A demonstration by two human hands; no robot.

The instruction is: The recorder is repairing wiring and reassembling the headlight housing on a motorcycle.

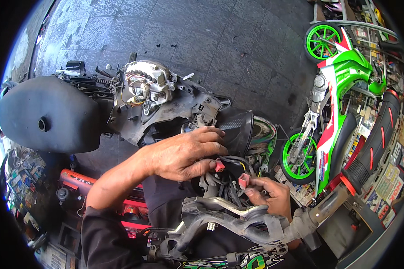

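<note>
My left hand (186, 154) pinches a small red plug connector (219, 166) between thumb and fingers. In the fingertips of my right hand (271, 193) is a second red plug connector (244, 180), its hollow end facing up. The two connectors are a short way apart. Black and yellow wires (238, 160) run close by them. Just below my hands lies a worn grey metal handlebar frame (238, 219), with a small white connector (211, 226) hanging at it. Beyond my left hand is a dusty dark plastic body panel (166, 121) of a partly stripped motorbike.
The back of a white instrument cluster (150, 83) with loose wires rests on the panel. A black rounded seat-like piece (54, 114) extends left. A black handlebar grip (375, 143) juts up at right, near a green, white and red motorbike (334, 116). Dark tiles (202, 31) form the floor.
</note>
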